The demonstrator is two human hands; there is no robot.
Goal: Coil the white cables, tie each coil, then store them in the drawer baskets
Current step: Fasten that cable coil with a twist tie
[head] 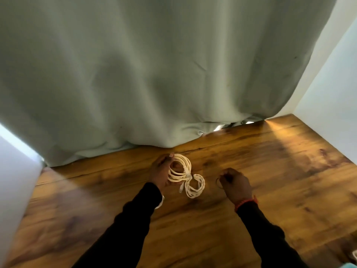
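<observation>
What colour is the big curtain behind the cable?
The curtain is a pale grey-green, plain with no pattern; the head view shows it, hanging behind the white cable.

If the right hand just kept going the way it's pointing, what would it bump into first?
Probably the white cable coil that the left hand holds; the right hand points left toward it over bare wooden table, though depth is unclear.

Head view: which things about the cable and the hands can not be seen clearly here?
- Right hand: it pinches something small and dark, too small to identify.
- White cable coil: the left hand hides its left side; a tie cannot be confirmed.
- Pale objects at the bottom right corner: cut off by the edge.
</observation>
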